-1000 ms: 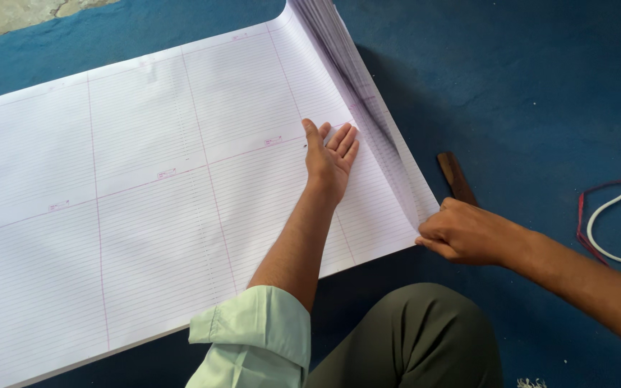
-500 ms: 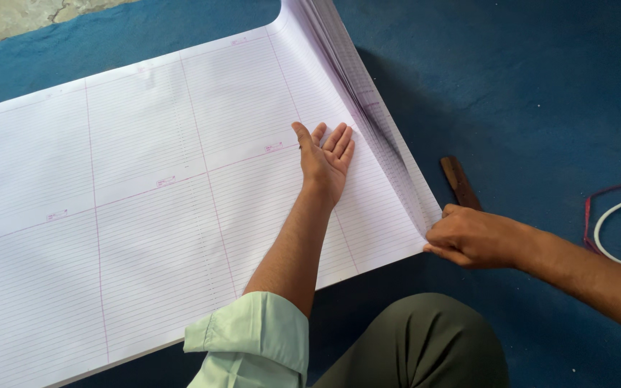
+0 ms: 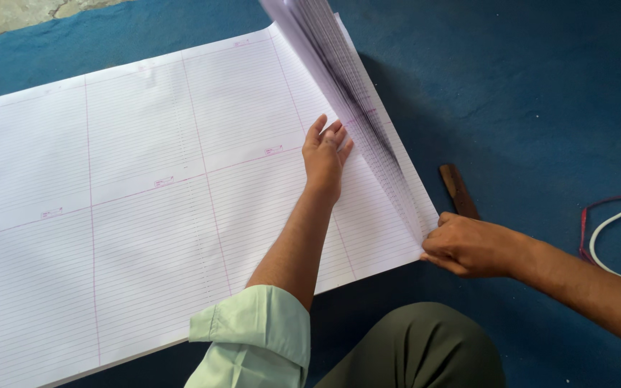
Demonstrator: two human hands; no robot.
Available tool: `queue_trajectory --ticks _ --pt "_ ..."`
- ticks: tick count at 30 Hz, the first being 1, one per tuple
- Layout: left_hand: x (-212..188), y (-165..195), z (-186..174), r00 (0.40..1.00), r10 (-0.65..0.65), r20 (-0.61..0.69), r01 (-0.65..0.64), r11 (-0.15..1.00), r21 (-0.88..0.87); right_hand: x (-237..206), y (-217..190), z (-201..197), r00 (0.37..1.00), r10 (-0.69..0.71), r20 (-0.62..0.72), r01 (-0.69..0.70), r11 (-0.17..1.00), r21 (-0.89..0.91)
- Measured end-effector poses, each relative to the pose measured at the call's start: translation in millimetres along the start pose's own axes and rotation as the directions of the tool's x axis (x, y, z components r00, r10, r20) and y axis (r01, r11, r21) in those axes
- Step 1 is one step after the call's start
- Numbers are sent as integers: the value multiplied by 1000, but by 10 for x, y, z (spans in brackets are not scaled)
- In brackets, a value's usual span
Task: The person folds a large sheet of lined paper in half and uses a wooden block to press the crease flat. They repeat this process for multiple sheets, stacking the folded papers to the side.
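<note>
White ruled sheets (image 3: 145, 194), a large stack with pink dividing lines, lie spread on the blue floor (image 3: 526, 93); your right hand (image 3: 468, 246) has its grip pinched together on the stack's near right corner, where a sheaf of raised sheets (image 3: 346, 93) fans up blurred. Your left hand (image 3: 327, 154) rests flat, fingers together and unclenched, on the top sheet just beside that fan. Past the right hand lie a brown wooden strip (image 3: 458, 190), then white cord (image 3: 616, 241) and red cord (image 3: 598, 208) at the frame's right edge.

Lifted sheets (image 3: 353, 108) higher, more fanned than before.
</note>
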State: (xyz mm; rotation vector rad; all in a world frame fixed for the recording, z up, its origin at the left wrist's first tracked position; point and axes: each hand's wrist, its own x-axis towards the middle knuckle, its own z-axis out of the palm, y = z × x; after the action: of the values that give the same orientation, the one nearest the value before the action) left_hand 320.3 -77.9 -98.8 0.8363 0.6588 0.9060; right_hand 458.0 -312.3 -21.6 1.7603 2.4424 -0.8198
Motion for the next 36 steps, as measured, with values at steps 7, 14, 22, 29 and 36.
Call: queue_trajectory --ticks 7,14,22,29,36 --pt "-19 27 21 1000 10 19 -11 1000 29 -1 1 19 1000 16 24 -15 1000 -13" --pt "-59 68 59 999 42 13 -44 987 156 5 -3 14 999 4 32 -3 1000 -17" --pt "-66 63 83 998 61 5 -61 981 185 3 -3 13 998 19 57 -15 998 -63" --pt "-82 70 77 998 58 12 -59 982 177 2 19 38 999 -27 30 29 997 -73" --pt "-79 64 102 998 67 -3 -65 979 192 0 -3 23 999 7 46 -4 998 -63"
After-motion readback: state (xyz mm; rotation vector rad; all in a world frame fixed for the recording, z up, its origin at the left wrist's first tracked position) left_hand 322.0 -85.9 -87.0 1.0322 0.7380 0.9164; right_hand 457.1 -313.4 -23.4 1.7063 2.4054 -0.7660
